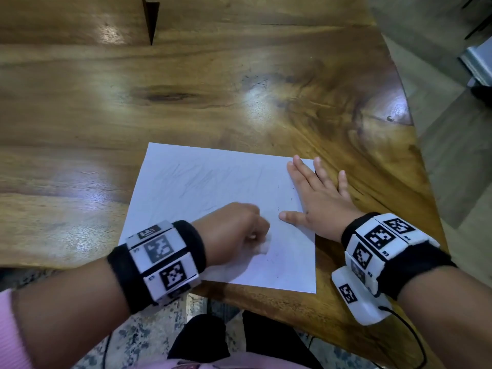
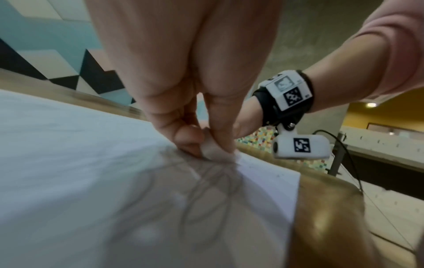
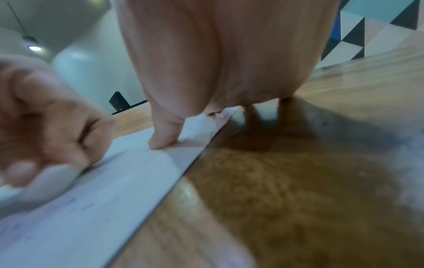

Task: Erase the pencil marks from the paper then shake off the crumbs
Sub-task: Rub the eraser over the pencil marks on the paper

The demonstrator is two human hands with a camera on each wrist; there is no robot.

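Pinching a white eraser (image 1: pixel 262 247) in our left hand (image 1: pixel 234 230), we press it to the paper (image 1: pixel 213 187) on the table (image 1: pixel 239 89) — our right hand (image 1: pixel 316 198) lies spread flat just beside, fingers overlapping the paper's right edge; faint pencil marks (image 1: pixel 202 179) show beyond the left hand.

We see a glossy wooden table (image 1: pixel 186 83) with strong grain, a dark knot near centre and a curved edge running from 1 o'clock down to 5 o'clock. A white paper (image 1: pixel 213 182) lies flat on it toward 6 o'clock, faint pencil marks (image 1: pixel 202 179) across its upper half, a few dark crumbs (image 1: pixel 290 199) near its 3 o'clock side. The right hand (image 1: pixel 316 198) rests flat, partly on the paper's 3 o'clock edge, partly on bare wood.
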